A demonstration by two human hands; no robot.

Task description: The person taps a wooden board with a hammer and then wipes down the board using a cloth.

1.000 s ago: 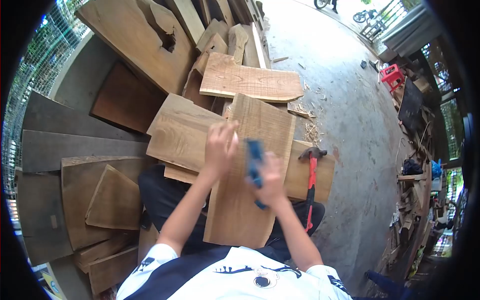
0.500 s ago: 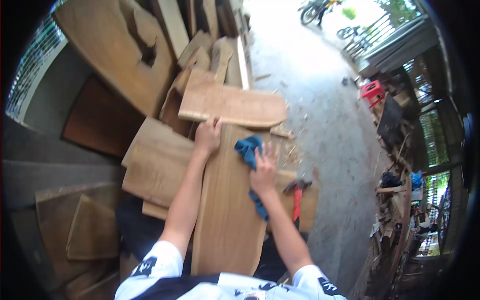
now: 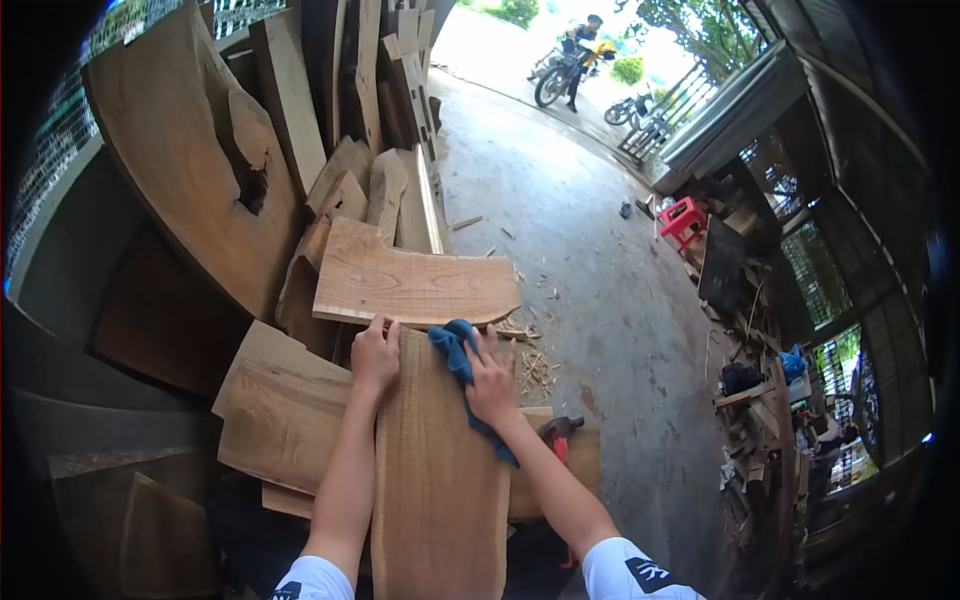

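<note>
A long brown wooden board [image 3: 440, 500] runs away from me down the middle of the head view. My left hand [image 3: 376, 357] is closed on its far left edge, with the fingertips up near the corner. Close to the far right corner, my right hand [image 3: 490, 382] presses a crumpled blue cloth [image 3: 455, 350] against the board, its fingers partly spread. A tail of the cloth hangs below that hand along the right edge. Beyond the far end lies a notched wooden plank [image 3: 420, 285]. A hammer [image 3: 560, 435] with a red handle rests right of my forearm, partly hidden by it.
Several wooden slabs [image 3: 290, 410] lie to the left, and a large slab [image 3: 190, 150] leans behind them. Wood shavings [image 3: 537, 372] litter the concrete floor [image 3: 640, 400]. A red stool [image 3: 682, 222] and scrap wood line the right side. A person [image 3: 575, 60] stands by a motorcycle outside.
The view has tilted up, bringing the person outside into sight. My right hand and the cloth have moved toward the board's far end. My left hand stays at the far left corner.
</note>
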